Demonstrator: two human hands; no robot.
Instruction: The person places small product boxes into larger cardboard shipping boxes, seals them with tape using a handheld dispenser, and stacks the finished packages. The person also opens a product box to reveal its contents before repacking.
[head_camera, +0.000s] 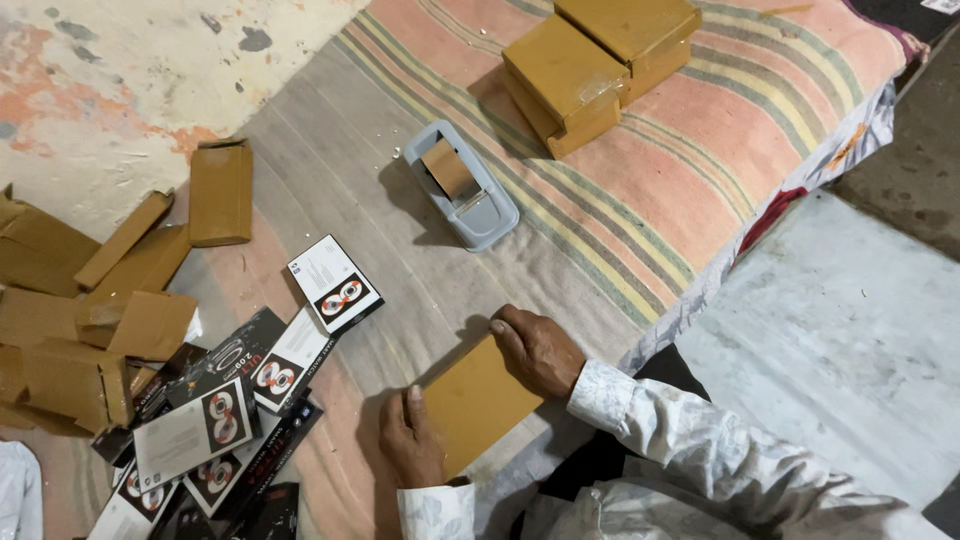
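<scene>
You hold one flat brown cardboard box (478, 402) on the striped blanket (640, 190) between both hands; your left hand (412, 440) grips its near corner, your right hand (537, 350) presses its far edge; its contents are hidden. Three shut brown boxes (600, 65) sit stacked beyond; one grey tape dispenser (462, 186) holds one brown roll; roughly eight printed black-and-white cartons (225, 415) and a heap of empty cardboard sleeves (95, 320) lie at left.
</scene>
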